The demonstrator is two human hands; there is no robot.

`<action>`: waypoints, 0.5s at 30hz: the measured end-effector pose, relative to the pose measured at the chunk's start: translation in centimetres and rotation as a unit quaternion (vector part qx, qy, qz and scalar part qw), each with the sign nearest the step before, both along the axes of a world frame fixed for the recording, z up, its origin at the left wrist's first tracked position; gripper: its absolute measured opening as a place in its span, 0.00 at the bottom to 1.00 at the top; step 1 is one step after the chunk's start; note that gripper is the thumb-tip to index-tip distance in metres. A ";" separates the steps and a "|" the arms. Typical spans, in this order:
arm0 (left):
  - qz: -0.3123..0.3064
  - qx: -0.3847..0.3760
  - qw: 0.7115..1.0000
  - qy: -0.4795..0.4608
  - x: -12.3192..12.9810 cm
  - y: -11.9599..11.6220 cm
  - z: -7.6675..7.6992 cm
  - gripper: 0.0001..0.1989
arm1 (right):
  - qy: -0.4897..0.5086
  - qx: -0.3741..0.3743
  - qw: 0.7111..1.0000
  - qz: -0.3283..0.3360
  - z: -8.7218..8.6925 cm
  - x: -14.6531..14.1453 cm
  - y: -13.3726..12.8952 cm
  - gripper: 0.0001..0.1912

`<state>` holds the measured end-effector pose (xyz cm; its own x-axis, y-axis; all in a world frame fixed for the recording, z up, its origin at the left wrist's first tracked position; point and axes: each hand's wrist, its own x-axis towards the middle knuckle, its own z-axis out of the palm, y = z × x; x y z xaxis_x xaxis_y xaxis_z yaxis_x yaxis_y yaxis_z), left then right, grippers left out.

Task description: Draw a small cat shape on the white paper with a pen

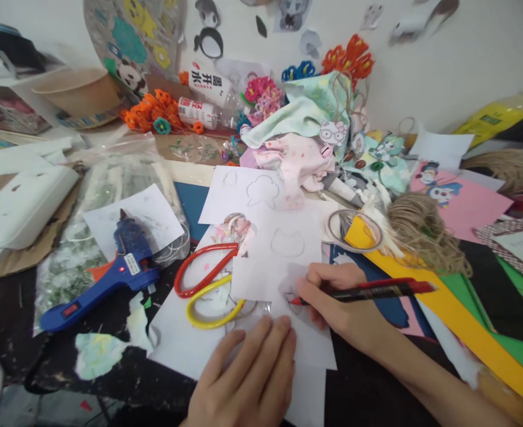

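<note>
A white sheet of paper (279, 274) carries a pencilled cat-head outline and a smaller sketch partly covered by my fingers. My right hand (332, 296) is closed around a black-and-red pen (368, 290), its red tip at the small sketch. Below it, my left hand (248, 373) lies flat with fingers stretched out on the paper. Scissors with one red and one yellow handle (208, 267) rest left of the drawing; their blades are mostly hidden. Another sheet with a flower-like outline (264, 193) is behind.
To the left, a blue glue gun (123, 255) with a lit red light sits by a plastic bag (110, 172). Tape roll (354, 228), twine (426, 225) and a yellow strip (457, 314) lie right. Cloth pieces (297, 154) and bottles (206, 112) crowd the back.
</note>
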<state>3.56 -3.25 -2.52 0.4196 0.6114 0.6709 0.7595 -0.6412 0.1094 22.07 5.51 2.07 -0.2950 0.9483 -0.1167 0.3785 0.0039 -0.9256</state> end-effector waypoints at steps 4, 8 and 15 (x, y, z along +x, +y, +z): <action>0.005 -0.003 1.000 -0.003 0.0 -0.1 -0.1 0.13 | 0.001 0.011 1.000 0.007 0.1 0.0 0.0 0.20; 0.007 -0.005 1.000 0.000 0.0 -0.1 -0.1 0.13 | 0.006 0.004 1.000 0.003 0.1 0.0 0.0 0.19; 0.004 -0.008 1.000 0.009 -0.1 -0.1 0.1 0.13 | 0.006 -0.001 1.000 -0.002 0.0 -0.1 0.0 0.20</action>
